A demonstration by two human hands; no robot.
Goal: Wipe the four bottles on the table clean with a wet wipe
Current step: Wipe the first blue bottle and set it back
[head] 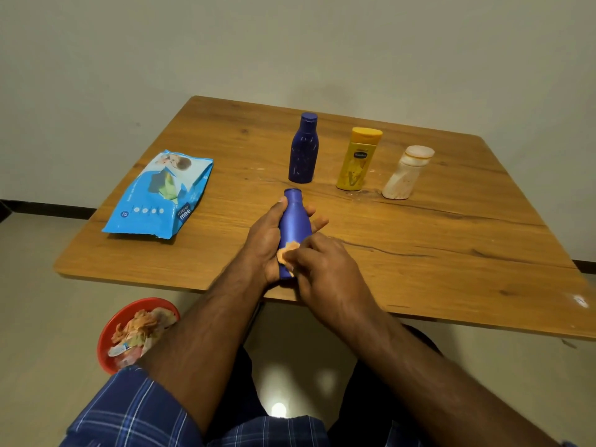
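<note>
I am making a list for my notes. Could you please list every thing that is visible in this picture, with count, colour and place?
wooden table: one, brown, centre
dark blue plastic bottle, upright: one, far middle of table
yellow plastic bottle: one, right of it
white smeared plastic bottle: one, rightmost
blue plastic bottle, held: one, near table edge, tilted
orange-stained wet wipe: one, pressed on held bottle
blue wet wipe pack: one, table left
red bin with used wipes: one, on the floor, left
left hand: grips held bottle
right hand: pinches wipe
</note>
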